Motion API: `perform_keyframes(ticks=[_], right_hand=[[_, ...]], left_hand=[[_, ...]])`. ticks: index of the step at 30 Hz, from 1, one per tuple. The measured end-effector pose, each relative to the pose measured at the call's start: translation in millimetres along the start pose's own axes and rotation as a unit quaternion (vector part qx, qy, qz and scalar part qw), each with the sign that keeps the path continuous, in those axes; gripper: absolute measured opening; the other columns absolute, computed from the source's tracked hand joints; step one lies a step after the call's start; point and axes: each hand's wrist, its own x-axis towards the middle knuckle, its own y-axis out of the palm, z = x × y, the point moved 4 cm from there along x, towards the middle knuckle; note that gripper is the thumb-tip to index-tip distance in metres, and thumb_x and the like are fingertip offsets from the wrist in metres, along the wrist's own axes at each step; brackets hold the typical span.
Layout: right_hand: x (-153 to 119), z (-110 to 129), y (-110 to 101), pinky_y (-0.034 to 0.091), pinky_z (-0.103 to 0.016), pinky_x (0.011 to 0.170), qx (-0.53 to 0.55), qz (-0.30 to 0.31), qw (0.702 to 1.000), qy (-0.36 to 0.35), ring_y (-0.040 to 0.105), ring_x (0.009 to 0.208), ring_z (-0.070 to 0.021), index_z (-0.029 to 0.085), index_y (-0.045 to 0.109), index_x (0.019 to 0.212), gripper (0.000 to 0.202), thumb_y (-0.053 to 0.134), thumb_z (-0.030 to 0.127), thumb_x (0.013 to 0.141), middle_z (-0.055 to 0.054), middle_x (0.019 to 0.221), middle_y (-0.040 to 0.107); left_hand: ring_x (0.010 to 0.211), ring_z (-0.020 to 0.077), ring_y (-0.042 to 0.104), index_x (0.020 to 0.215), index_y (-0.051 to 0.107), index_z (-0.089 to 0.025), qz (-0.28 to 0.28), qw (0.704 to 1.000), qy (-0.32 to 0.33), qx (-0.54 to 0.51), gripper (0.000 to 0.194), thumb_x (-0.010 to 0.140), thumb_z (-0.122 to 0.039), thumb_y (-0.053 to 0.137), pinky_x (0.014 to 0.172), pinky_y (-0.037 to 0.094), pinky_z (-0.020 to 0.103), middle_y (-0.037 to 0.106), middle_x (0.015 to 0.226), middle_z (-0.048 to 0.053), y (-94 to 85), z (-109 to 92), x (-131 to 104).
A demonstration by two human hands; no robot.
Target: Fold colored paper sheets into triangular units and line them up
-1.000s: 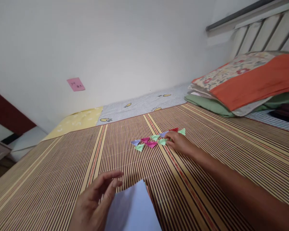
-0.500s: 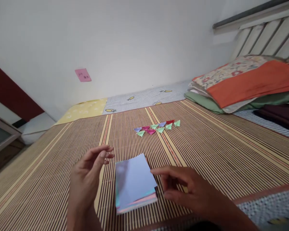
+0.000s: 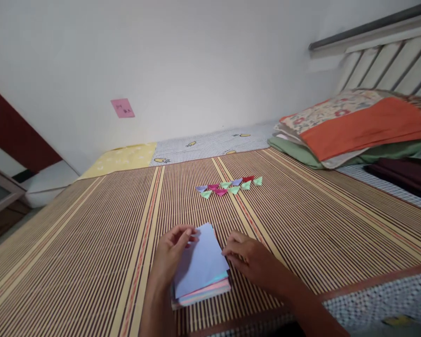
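A stack of coloured paper point(image 3: 205, 294) lies on the striped mat, with a lavender-blue sheet point(image 3: 205, 262) on top and teal, pink and pale edges showing under it. My left hand point(image 3: 170, 250) is over the stack's left edge, its fingers loosely curved and the thumb close to them; nothing shows in it. At the right edge of the blue sheet, my right hand point(image 3: 247, 256) has its thumb and fingertips drawn together on the paper's border. Beyond the stack, several small folded paper triangles point(image 3: 234, 190) in green, magenta, lavender and red sit in two rows.
The striped mat point(image 3: 101, 224) covers the bed. A pile of folded bedding point(image 3: 365, 126) with an orange band lies at the right, beside dark folded cloth point(image 3: 403, 175). A pink note point(image 3: 122, 108) is on the wall. Slatted headboard point(image 3: 389, 63) at the far right.
My left hand has moved right, from beside the stack to over its left edge. The right hand's fingers have drawn together at the sheet's right edge. The triangles have stayed put.
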Motion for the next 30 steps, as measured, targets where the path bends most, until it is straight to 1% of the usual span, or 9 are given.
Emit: perform_keyframes(ticks=[4, 6, 8, 11, 16, 19, 22, 26, 30], right_hand=[[-0.8, 3.9, 4.4, 0.048, -0.034, 0.09, 0.005, 0.026, 1.0, -0.002, 0.062, 0.103, -0.0229, 0.022, 0.071, 0.11, 0.028, 0.072, 0.01, 0.085, -0.004, 0.109, 0.063], [-0.2, 5.9, 6.2, 0.048, -0.033, 0.084, 0.013, 0.024, 1.0, -0.004, 0.062, 0.096, -0.022, 0.02, 0.07, 0.095, 0.01, 0.064, 0.012, 0.092, -0.005, 0.1, 0.064], [1.7, 8.8, 4.3, 0.047, -0.031, 0.079, 0.032, 0.005, 0.999, -0.011, 0.061, 0.09, -0.0207, 0.02, 0.066, 0.085, 0.02, 0.054, 0.015, 0.1, -0.004, 0.093, 0.063], [8.6, 11.9, -6.0, 0.046, -0.03, 0.077, 0.102, -0.042, 0.994, -0.021, 0.06, 0.087, -0.0197, 0.02, 0.064, 0.083, 0.02, 0.054, 0.02, 0.101, -0.003, 0.09, 0.064], [38.3, -2.3, -24.1, 0.038, -0.024, 0.055, 0.324, -0.132, 0.936, 0.045, 0.051, 0.059, -0.0132, 0.019, 0.062, 0.079, 0.022, 0.066, 0.036, 0.093, 0.002, 0.068, 0.059], [62.6, -11.5, -24.5, 0.028, -0.022, 0.046, 0.369, -0.164, 0.913, 0.06, 0.036, 0.043, -0.0098, 0.021, 0.055, 0.078, 0.024, 0.061, 0.038, 0.094, 0.01, 0.049, 0.043], [80.6, -18.4, -19.9, 0.024, -0.021, 0.041, 0.381, -0.193, 0.901, 0.07, 0.032, 0.04, -0.0084, 0.022, 0.051, 0.074, 0.026, 0.063, 0.039, 0.091, 0.011, 0.048, 0.038], [87.6, -25.1, -16.8, 0.027, -0.02, 0.043, 0.385, -0.236, 0.889, 0.08, 0.036, 0.045, -0.0087, 0.021, 0.054, 0.071, 0.026, 0.07, 0.037, 0.085, 0.009, 0.052, 0.042], [85.1, -23.9, -20.6, 0.034, -0.021, 0.048, 0.396, -0.263, 0.876, 0.08, 0.045, 0.051, -0.0103, 0.02, 0.06, 0.076, 0.025, 0.072, 0.04, 0.086, 0.005, 0.059, 0.053]], left_hand=[[0.082, 0.0219, 0.072, 0.095, 0.077, -0.017, -0.034, 0.999, 0.013, 0.001, 0.026, 0.087, -0.041, 0.071, 0.073, 0.052, 0.031, 0.079, 0.094, 0.008, -17.8, -9.7, -1.8], [0.083, 0.0219, 0.072, 0.096, 0.077, -0.018, -0.047, 0.999, 0.017, 0.001, 0.026, 0.088, -0.041, 0.071, 0.074, 0.053, 0.032, 0.079, 0.095, 0.008, -24.2, -12.7, -2.8], [0.083, 0.0216, 0.072, 0.096, 0.077, -0.018, -0.056, 0.998, 0.019, -0.001, 0.025, 0.088, -0.041, 0.071, 0.074, 0.054, 0.031, 0.079, 0.096, 0.008, -28.4, -14.5, -3.9], [0.084, 0.0215, 0.073, 0.096, 0.077, -0.019, -0.065, 0.998, 0.024, 0.003, 0.024, 0.088, -0.04, 0.071, 0.073, 0.054, 0.03, 0.079, 0.097, 0.008, -31.7, -16.0, -4.7], [0.087, 0.0235, 0.072, 0.097, 0.079, -0.019, -0.094, 0.995, 0.033, 0.005, 0.033, 0.091, -0.048, 0.066, 0.076, 0.055, 0.031, 0.08, 0.094, 0.007, -35.8, -17.3, -4.5], [0.092, 0.0272, 0.073, 0.098, 0.08, -0.019, -0.082, 0.996, 0.031, 0.016, 0.048, 0.094, -0.061, 0.056, 0.074, 0.056, 0.031, 0.08, 0.095, 0.008, -31.3, -19.4, -6.1], [0.09, 0.0299, 0.074, 0.095, 0.081, -0.019, -0.079, 0.996, 0.017, -0.031, 0.06, 0.092, -0.07, 0.049, 0.074, 0.058, 0.035, 0.08, 0.091, 0.009, -22.6, -20.7, -9.4], [0.085, 0.0261, 0.074, 0.097, 0.08, -0.019, -0.138, 0.986, -0.032, -0.087, 0.048, 0.084, -0.064, 0.069, 0.072, 0.058, 0.031, 0.08, 0.093, 0.009, -17.6, -16.1, -12.3], [0.064, 0.0193, 0.07, 0.096, 0.08, -0.016, -0.069, 0.983, -0.075, -0.15, 0.038, 0.073, -0.046, 0.087, 0.059, 0.054, 0.026, 0.079, 0.08, 0.006, -10.3, -7.3, -6.8]])
